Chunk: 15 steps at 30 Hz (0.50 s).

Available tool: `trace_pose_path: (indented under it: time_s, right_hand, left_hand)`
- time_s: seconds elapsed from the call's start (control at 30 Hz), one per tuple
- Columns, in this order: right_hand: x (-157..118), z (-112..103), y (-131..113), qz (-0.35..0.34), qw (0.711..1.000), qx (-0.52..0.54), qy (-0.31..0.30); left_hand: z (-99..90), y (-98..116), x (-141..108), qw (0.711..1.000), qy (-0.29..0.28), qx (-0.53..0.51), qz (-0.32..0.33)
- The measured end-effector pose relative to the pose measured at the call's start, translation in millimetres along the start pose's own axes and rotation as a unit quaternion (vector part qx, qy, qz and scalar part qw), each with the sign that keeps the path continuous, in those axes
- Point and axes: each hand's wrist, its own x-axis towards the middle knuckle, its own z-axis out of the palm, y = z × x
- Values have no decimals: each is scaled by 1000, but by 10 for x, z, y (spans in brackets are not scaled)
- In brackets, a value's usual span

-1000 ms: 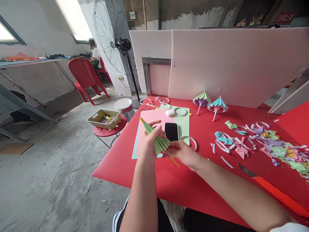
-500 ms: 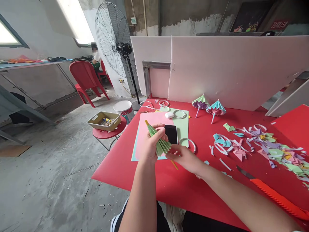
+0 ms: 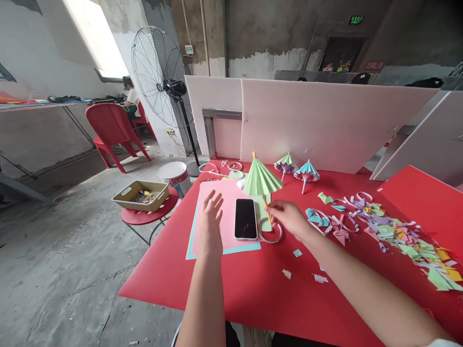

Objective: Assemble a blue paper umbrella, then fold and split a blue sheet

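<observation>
A pleated green paper umbrella (image 3: pixel 263 179) stands upright with its canopy spread above the table. My right hand (image 3: pixel 288 219) pinches its yellow stick below the canopy. To the left, my left hand (image 3: pixel 211 217) is raised over the pink paper (image 3: pixel 226 193), fingers apart and holding nothing. Between the hands lies a black-screened phone (image 3: pixel 246 219) on the paper sheets. A roll of tape or ring (image 3: pixel 270 237) rests under my right hand. Two smaller paper umbrellas, one green and purple (image 3: pixel 285 165), one blue and red (image 3: pixel 307 174), stand farther back.
Folded paper pieces and scraps (image 3: pixel 408 233) cover the right side of the red table (image 3: pixel 162 270). A tan basket (image 3: pixel 141 195) sits on a red stool at the left. White boards (image 3: pixel 307 125) border the table's back. A fan (image 3: pixel 159 82) and a seated person are beyond.
The green umbrella was folded in my left hand; now it is spread, and my right hand holds its stick. My left hand has let go and opened. The view has shifted.
</observation>
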Motion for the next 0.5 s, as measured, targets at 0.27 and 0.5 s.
trace_pose_path:
  time_s: [0.27, 0.5]
  right_hand:
    - [1622, -185, 29, 21, 990, -71, 119]
    - [2284, -342, 296, 110, 966, -171, 161]
  left_hand:
    - [95, -93, -28, 999, -20, 11, -26]
    - [114, -130, 10, 999, -28, 12, -23]
